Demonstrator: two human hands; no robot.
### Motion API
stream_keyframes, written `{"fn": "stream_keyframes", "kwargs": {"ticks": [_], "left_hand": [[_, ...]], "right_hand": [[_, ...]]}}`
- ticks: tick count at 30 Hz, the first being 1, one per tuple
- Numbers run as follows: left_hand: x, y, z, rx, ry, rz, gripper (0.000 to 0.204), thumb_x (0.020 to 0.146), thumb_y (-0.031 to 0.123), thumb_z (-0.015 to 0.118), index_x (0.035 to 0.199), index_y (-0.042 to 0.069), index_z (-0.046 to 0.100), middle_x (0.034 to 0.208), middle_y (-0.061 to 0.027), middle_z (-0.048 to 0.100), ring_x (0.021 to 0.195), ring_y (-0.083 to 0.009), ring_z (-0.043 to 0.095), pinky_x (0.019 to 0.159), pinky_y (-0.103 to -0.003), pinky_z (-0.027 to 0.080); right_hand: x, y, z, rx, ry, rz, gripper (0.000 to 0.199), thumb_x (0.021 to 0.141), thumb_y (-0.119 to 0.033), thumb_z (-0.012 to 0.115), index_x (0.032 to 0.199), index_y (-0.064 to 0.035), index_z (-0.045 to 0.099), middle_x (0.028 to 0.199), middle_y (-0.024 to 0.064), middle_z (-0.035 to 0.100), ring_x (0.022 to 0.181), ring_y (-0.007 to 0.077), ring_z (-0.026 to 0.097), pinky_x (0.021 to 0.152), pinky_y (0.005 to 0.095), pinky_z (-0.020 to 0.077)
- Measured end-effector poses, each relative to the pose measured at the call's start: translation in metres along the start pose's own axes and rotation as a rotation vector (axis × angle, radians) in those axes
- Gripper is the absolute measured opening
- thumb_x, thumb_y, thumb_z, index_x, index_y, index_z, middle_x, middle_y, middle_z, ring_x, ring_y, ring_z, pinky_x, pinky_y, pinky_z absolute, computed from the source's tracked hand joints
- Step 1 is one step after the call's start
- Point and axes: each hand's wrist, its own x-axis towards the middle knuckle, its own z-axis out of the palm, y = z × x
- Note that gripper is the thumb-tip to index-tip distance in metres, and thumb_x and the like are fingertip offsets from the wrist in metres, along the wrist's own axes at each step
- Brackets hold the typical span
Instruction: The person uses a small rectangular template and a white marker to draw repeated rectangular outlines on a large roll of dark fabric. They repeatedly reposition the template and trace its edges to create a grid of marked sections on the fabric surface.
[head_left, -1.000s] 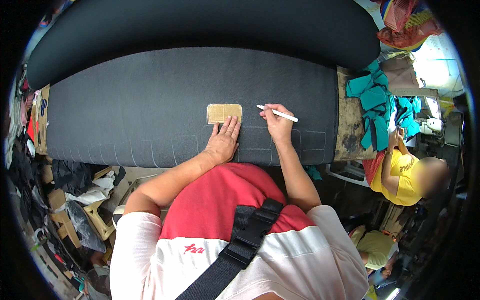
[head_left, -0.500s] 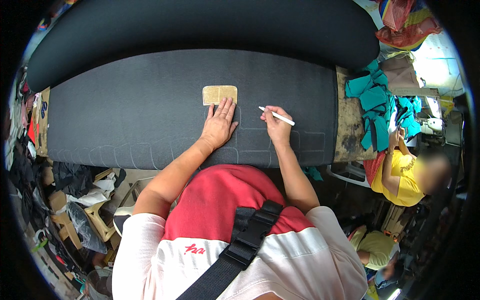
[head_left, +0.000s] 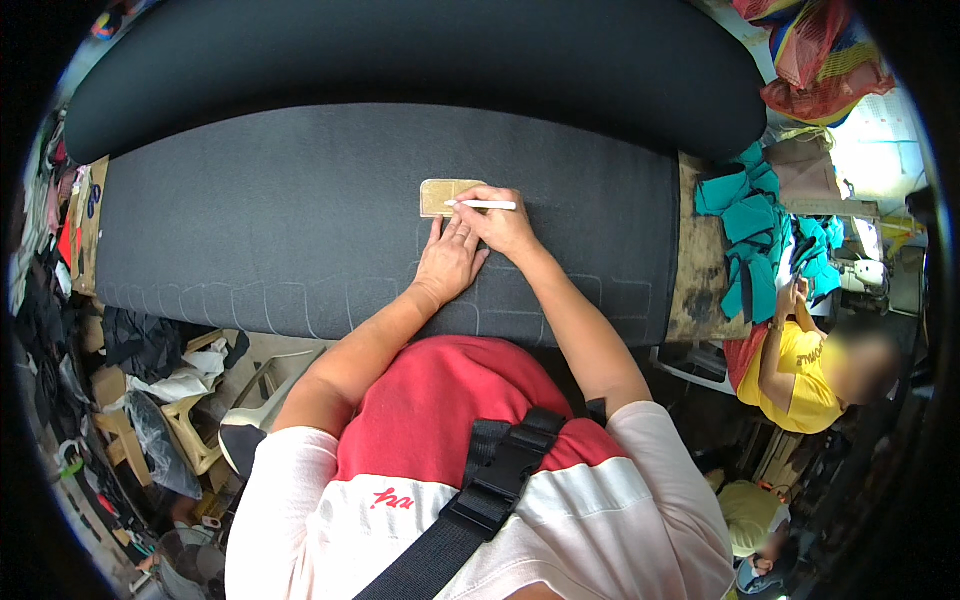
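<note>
A small tan pattern piece (head_left: 434, 199) with rounded top corners lies on dark grey fabric (head_left: 250, 210). My left hand (head_left: 451, 266) rests flat, fingers stretched out, with the fingertips at the lower edge of the pattern piece. Between the fingers of my right hand (head_left: 508, 226) is a white marking pen (head_left: 497, 205). That hand crosses over the right part of the pattern piece and hides it, its pen tip above the piece and close to my left fingertips. Pale outlines of similar shapes run along the fabric's near edge.
A thick roll of black fabric (head_left: 400, 55) spans the table's far side. Teal cut pieces (head_left: 750, 220) are heaped at the right, beyond the worn table end (head_left: 697, 290). A person in yellow (head_left: 790, 365) sits there. Scissors (head_left: 94, 200) lie at the left end; a chair (head_left: 265, 400) stands below.
My right hand has moved left with the pen, from the bare fabric onto the pattern piece. My left hand stays at the piece's lower edge. The whole view has shifted slightly.
</note>
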Motion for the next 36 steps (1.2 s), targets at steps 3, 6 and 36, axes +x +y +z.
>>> {"fn": "stream_keyframes", "kwargs": {"ticks": [3,6,36], "left_hand": [[-0.001,-0.003,0.001,-0.013,0.012,0.049,0.048,0.089,0.033,0.052,0.124,0.000,0.050,0.127,-0.0219,0.050,0.124,-0.0362,0.042,0.107,-0.054,0.024],[0.000,-0.002,0.001,-0.002,-0.004,0.032,0.044,0.089,0.033,0.053,0.119,0.000,0.055,0.123,-0.0179,0.054,0.123,-0.0333,0.044,0.107,-0.052,0.024],[0.005,0.003,-0.003,0.015,-0.063,-0.001,0.057,0.089,0.029,0.051,0.136,0.000,0.038,0.144,-0.0141,0.035,0.136,-0.0287,0.028,0.109,-0.050,0.022]], "right_hand": [[0.014,-0.003,0.010,-0.008,-0.089,-0.076,0.018,0.073,-0.019,0.068,0.081,-0.0038,0.069,0.079,0.0160,0.067,0.072,0.0297,0.066,0.068,0.0366,0.0516],[0.027,-0.003,0.019,-0.076,-0.216,-0.083,0.018,0.073,-0.020,0.068,0.081,-0.0048,0.070,0.077,0.0154,0.067,0.071,0.0295,0.066,0.069,0.0359,0.0517],[0.001,0.021,-0.015,-0.292,0.234,0.082,0.012,0.071,-0.012,0.064,0.075,-0.0012,0.067,0.065,0.0176,0.063,0.063,0.0296,0.065,0.060,0.0356,0.0501]]}}
